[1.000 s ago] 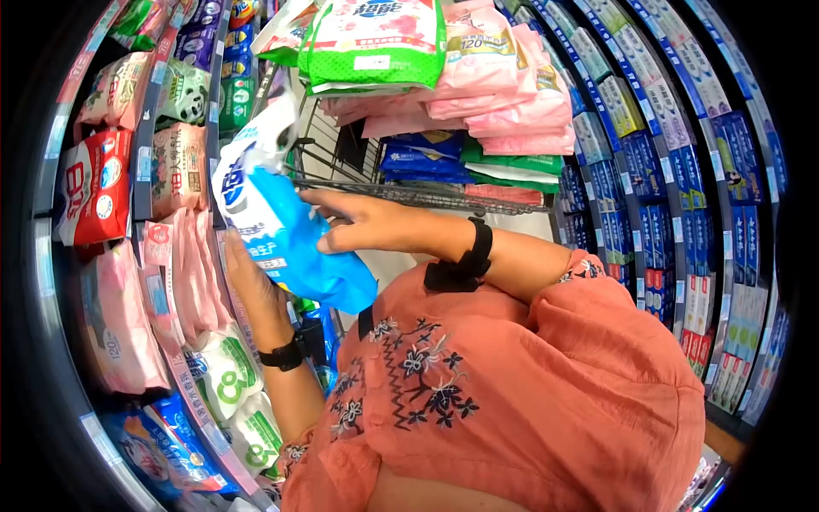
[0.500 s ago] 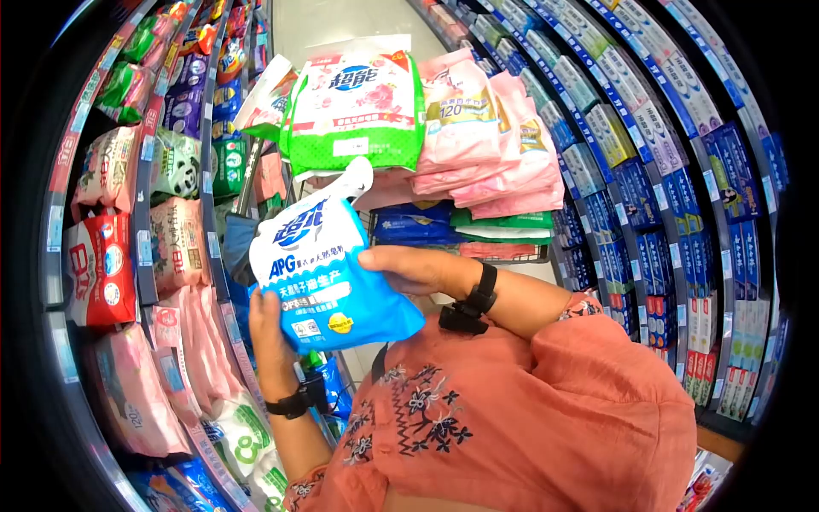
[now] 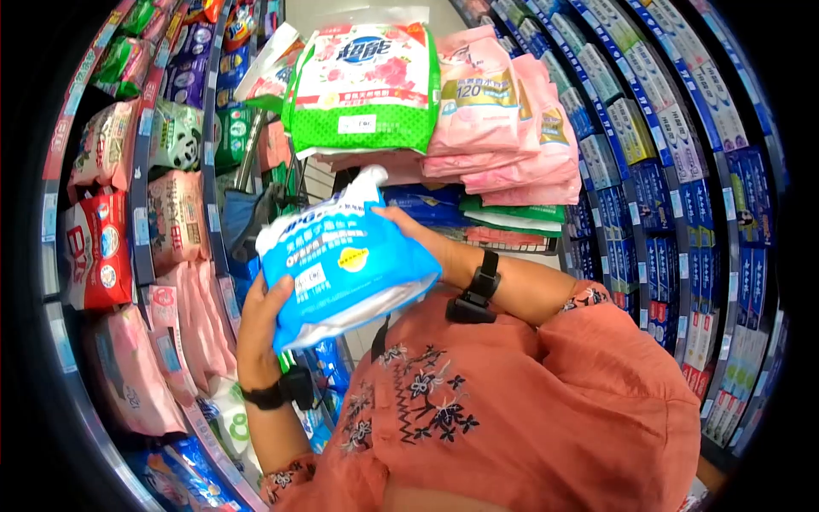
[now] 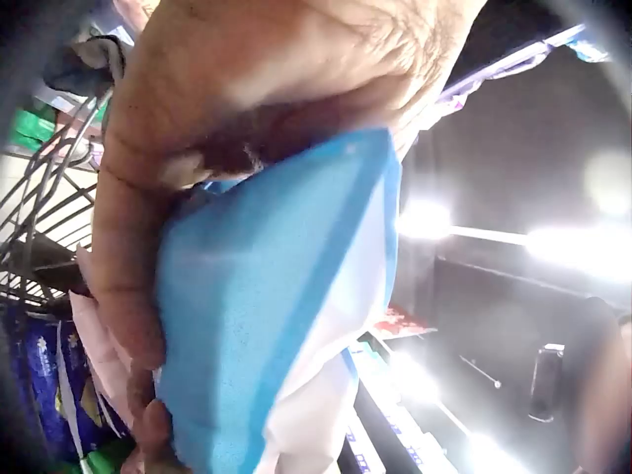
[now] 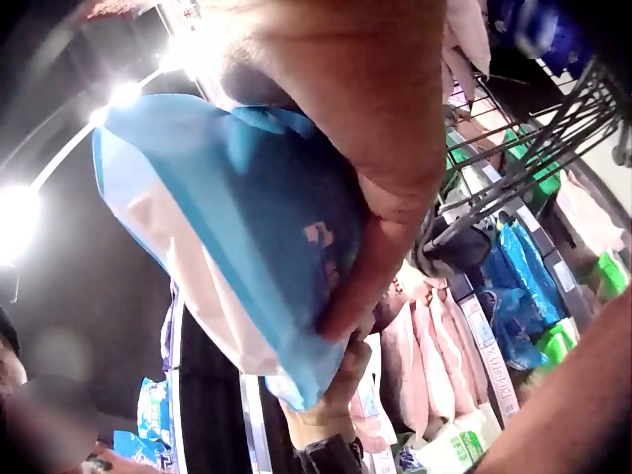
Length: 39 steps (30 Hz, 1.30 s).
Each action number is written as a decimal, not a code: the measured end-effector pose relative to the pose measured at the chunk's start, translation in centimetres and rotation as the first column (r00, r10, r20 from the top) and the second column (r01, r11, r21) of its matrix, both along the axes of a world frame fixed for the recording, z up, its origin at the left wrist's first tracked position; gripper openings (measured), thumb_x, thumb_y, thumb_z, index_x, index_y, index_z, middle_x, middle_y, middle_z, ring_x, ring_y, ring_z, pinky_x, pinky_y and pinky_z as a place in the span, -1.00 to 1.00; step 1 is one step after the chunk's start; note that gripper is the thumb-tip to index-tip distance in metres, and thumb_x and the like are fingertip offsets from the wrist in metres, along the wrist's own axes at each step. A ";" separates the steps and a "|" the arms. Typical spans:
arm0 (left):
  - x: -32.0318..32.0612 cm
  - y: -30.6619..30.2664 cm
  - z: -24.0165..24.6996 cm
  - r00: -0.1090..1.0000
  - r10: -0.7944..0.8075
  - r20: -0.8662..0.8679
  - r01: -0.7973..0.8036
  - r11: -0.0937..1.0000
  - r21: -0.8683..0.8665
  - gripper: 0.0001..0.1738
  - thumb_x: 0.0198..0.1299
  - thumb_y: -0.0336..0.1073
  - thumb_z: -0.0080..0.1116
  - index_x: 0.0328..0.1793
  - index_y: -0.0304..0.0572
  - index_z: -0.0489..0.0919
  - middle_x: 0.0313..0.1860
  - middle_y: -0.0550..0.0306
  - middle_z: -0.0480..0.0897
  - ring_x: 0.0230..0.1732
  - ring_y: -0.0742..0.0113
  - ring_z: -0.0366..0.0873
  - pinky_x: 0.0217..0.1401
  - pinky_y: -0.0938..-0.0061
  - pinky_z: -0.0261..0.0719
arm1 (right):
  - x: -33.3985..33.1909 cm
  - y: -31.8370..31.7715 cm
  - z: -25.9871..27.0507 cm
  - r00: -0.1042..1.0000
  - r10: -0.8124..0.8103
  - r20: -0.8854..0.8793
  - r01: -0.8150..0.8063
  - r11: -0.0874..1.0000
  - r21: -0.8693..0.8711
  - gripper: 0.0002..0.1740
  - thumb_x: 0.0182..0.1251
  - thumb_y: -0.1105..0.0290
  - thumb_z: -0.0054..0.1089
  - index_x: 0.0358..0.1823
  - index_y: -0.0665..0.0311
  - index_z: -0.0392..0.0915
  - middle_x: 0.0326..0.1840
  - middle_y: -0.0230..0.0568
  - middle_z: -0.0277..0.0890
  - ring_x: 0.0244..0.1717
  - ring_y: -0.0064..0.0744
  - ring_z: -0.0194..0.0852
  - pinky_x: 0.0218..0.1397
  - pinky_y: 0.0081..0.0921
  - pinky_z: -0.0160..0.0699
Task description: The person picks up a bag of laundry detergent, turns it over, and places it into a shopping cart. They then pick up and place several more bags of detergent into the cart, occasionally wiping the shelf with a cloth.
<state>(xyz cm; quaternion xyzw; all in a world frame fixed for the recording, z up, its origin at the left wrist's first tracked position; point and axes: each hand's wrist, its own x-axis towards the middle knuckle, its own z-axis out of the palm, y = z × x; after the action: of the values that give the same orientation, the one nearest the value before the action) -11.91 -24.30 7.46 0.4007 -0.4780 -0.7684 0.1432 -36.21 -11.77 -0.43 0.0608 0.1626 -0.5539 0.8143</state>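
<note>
A blue-and-white bag of laundry powder point(image 3: 354, 260) is held up in front of the chest between both hands. Its printed front faces up and its pale bottom fold points toward the body. The left hand point(image 3: 260, 320) grips the lower left side, thumb on the printed front. On the far right edge, the right hand point(image 3: 422, 239) holds the bag with its thumb over the front and its other fingers hidden behind. In the left wrist view, curled fingers point(image 4: 128, 296) wrap the bag's side. The right wrist view shows a finger pressed along the blue film point(image 5: 286, 237).
Ahead stands a wire shopping cart point(image 3: 320, 179) piled with a green-and-white powder bag point(image 3: 367, 85) and pink packs point(image 3: 478, 102). Shelves of bagged goods point(image 3: 179, 230) line the left. Shelves of boxed goods point(image 3: 657, 196) run along the right.
The bag has turned from side-on to front-up, then tipped so that its bottom shows. The right hand has moved from its near side to its right edge.
</note>
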 end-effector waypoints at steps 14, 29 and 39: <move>-1.1 3.4 -3.7 0.983 0.037 0.181 -0.019 0.995 -0.100 -0.21 0.23 -0.29 0.42 0.51 -0.36 0.30 0.26 -0.04 0.56 0.18 0.25 0.57 0.27 0.39 0.55 | -1.4 3.1 -3.6 0.971 0.036 -0.237 -0.023 0.998 0.058 -0.37 0.53 0.00 0.09 0.38 0.35 0.38 0.25 -0.10 0.58 0.20 -0.34 0.62 0.26 -0.38 0.67; 0.1 4.3 -11.3 0.933 0.343 -0.110 -0.252 0.840 0.480 -0.35 0.50 0.00 0.11 0.52 -0.30 0.35 0.37 -0.07 0.56 0.31 0.16 0.57 0.39 0.28 0.55 | -3.4 1.9 -3.9 0.832 0.157 -0.532 -0.187 0.982 -0.003 -0.15 0.38 0.32 0.24 0.64 0.17 0.05 0.43 -0.07 0.39 0.25 -0.23 0.58 0.26 -0.30 0.68; 1.9 4.7 -8.9 0.842 0.526 -0.120 -0.481 0.832 0.275 -0.48 0.42 -0.22 0.21 0.35 -0.48 0.47 0.24 -0.13 0.64 0.19 0.14 0.64 0.32 0.27 0.59 | -2.7 0.7 -6.4 0.961 0.096 -0.258 -0.110 0.993 -0.038 -0.43 0.46 0.17 0.23 0.33 0.42 0.44 0.22 -0.05 0.61 0.18 -0.27 0.64 0.24 -0.25 0.68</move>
<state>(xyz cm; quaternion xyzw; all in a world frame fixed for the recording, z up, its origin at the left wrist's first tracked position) -10.05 -19.62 -1.47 0.4515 -0.2452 -0.7884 0.3382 -38.95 -11.04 -6.85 -0.0411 0.2547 -0.5180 0.8155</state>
